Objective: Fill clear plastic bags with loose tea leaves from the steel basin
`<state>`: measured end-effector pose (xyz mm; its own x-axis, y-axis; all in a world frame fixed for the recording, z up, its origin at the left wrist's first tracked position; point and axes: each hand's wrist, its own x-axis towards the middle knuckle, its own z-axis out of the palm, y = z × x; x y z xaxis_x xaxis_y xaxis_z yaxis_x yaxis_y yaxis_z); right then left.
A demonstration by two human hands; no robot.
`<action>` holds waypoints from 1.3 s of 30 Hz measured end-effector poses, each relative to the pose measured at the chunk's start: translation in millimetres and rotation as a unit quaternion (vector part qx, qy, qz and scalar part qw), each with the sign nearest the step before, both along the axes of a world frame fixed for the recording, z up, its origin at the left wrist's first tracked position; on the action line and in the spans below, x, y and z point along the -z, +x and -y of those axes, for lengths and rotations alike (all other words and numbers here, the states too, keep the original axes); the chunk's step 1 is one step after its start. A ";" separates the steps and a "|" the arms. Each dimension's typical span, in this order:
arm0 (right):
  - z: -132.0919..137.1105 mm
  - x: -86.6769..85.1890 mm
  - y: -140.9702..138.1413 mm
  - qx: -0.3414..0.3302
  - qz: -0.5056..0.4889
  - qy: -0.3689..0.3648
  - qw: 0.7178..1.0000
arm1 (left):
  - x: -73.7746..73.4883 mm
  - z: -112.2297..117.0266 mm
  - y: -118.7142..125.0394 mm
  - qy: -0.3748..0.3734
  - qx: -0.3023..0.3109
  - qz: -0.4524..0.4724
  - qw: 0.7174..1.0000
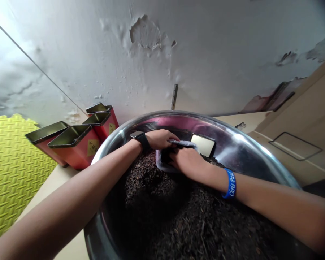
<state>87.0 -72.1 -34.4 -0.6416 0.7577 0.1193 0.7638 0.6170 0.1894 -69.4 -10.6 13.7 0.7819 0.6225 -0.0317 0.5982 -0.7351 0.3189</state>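
Snugly, the left hand (pixel 158 139) and right hand (pixel 186 160) clamp a grey tub (pixel 159 163) inside the steel basin's rim (pixel 206 118).

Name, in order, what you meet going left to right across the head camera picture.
yellow foam mat, red tins, black watch, left hand, right hand, blue wristband

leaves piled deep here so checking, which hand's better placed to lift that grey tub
Right, probably: the right hand lies across the grey tub and reaches into it; the left hand only meets its far rim.
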 end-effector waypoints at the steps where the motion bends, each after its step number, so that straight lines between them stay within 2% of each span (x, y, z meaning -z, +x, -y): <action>1: 1.7 -1.2 -0.3 -0.005 0.002 0.011 1.000 | -0.4 0.5 0.4 0.001 0.000 0.000 1.000; 5: 17.2 -11.9 -7.7 -0.040 -0.002 0.062 0.997 | -0.1 -0.3 0.1 0.002 -0.005 -0.004 1.000; 7: 27.7 -18.2 -12.9 -0.075 -0.018 0.059 0.995 | 0.4 -1.2 -0.6 0.001 -0.005 0.000 1.000; 10: 41.1 -21.9 -17.5 -0.156 -0.038 -0.051 0.986 | 0.5 -1.4 -1.3 -0.001 -0.010 0.005 1.000; 13: 45.7 -14.7 -15.2 -0.218 -0.034 -0.150 0.964 | 0.1 -1.0 -1.5 -0.001 -0.019 0.004 1.000; 18: 41.3 -2.8 -8.7 -0.231 0.023 -0.213 0.949 | 1.0 -3.1 -1.7 -0.002 -0.019 0.003 1.000; 23: 46.8 -20.0 -13.8 -0.198 0.071 -0.307 0.928 | 1.6 -4.8 -1.6 -0.001 -0.022 0.002 1.000; 26: 51.8 -26.1 -15.0 -0.162 0.122 -0.326 0.923 | 1.3 -4.9 -1.5 0.000 -0.022 0.002 1.000; 28: 54.2 -24.7 -14.1 -0.161 0.138 -0.323 0.922 | 0.8 -4.5 -1.4 -0.001 -0.019 0.002 1.000; 30: 56.0 -21.9 -13.3 -0.189 0.127 -0.308 0.924 | 0.4 -3.7 -0.9 -0.001 -0.020 -0.001 1.000; 32: 57.1 -20.7 -14.0 -0.220 0.093 -0.275 0.931 | 0.2 -2.8 -0.4 -0.001 -0.023 -0.004 1.000; 34: 56.0 -22.1 -16.4 -0.222 0.061 -0.227 0.946 | 0.2 -2.2 0.0 0.001 -0.025 -0.006 1.000; 36: 50.7 -25.0 -18.7 -0.187 0.043 -0.168 0.967 | 0.5 -1.9 0.0 0.004 -0.021 -0.004 1.000; 39: 33.7 -26.3 -16.8 -0.101 0.033 -0.078 0.991 | 0.9 -2.2 -0.6 0.007 -0.007 0.000 1.000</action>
<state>70.2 -105.8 -8.1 -0.7845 0.6190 -0.0369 0.6110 0.7818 0.1246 -70.0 -8.4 12.8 0.7733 0.6337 -0.0224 0.6083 -0.7314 0.3082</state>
